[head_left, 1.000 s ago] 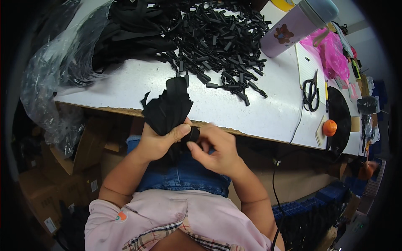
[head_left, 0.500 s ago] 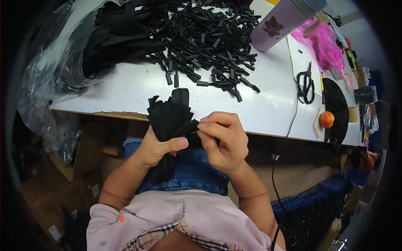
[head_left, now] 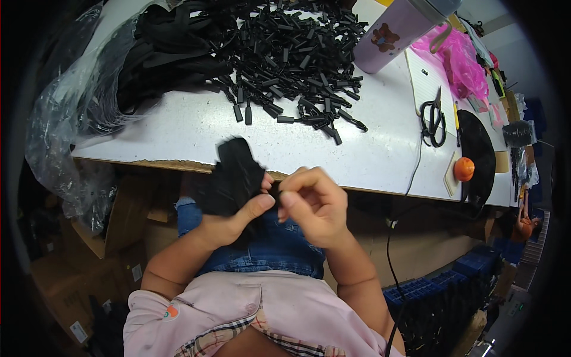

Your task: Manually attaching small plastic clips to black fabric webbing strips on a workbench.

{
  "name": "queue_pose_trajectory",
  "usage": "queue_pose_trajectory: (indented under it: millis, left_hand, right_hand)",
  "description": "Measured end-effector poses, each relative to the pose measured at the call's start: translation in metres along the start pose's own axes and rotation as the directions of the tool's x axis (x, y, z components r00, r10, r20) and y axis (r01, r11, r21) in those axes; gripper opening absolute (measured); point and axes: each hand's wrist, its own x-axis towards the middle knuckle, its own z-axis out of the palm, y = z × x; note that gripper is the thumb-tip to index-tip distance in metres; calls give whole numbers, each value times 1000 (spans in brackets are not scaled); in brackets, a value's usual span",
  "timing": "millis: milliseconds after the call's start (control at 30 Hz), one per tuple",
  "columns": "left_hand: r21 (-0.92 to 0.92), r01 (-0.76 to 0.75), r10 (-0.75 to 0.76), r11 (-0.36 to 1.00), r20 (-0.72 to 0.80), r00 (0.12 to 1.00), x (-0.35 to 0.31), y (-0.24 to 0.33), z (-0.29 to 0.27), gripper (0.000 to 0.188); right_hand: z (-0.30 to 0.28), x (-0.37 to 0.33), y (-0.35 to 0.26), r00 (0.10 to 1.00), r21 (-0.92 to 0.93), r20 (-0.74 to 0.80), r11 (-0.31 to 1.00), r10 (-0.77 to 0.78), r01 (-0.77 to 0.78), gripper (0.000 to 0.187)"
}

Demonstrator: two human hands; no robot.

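Observation:
My left hand [head_left: 238, 220] is closed around a bundle of black zipper strips [head_left: 229, 184], held above my lap just off the table's front edge. The bundle is blurred, and its upper ends fan out past my thumb. Close beside it on the right, my right hand [head_left: 315, 208] has thumb and forefinger pinched together. A small dark piece shows at those fingertips, too blurred to name. Beyond both hands, a heap of small black zipper pulls [head_left: 291, 59] is spread over the white table [head_left: 178, 131].
More black strips [head_left: 172, 53] lie in a clear plastic bag [head_left: 89, 113] at the left. A lilac bottle [head_left: 395, 35] stands behind the heap. Black scissors [head_left: 433, 122], a notebook [head_left: 419, 74] and an orange fruit [head_left: 464, 169] are on the right. A cable [head_left: 388, 250] hangs over the edge.
The strip bundle has tipped and dropped slightly toward me, its fanned ends now smeared by motion. My left thumb has shifted right; my right hand has moved slightly left and down.

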Motion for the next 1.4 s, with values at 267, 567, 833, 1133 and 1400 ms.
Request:
queue_pose_trajectory:
  millis: [267, 567, 833, 1133, 1400]
  left_hand:
    - [4, 56, -57, 998, 42, 997, 0, 6, -1, 17]
    - [390, -601, 558, 698, 229, 797, 7, -1, -15, 14]
    - [80, 20, -9, 997, -137, 990, 0, -4, -19, 16]
    - [-25, 64, -66, 998, -109, 992, 4, 0, -13, 16]
    - [17, 10, -8, 1000, -96, 995, 6, 2, -9, 17]
  right_hand:
    - [-2, 0, 0, 963, -19, 114, 970, 243, -243, 7]
    - [2, 12, 3, 837, 129, 208, 834, 507, -537, 11]
    - [-32, 58, 10, 922, -973, 130, 134, -364, 190, 24]
    - [-52, 39, -4, 913, -933, 123, 268, -389, 240, 25]
    - [-30, 56, 3, 978, -983, 93, 141, -187, 120, 9]
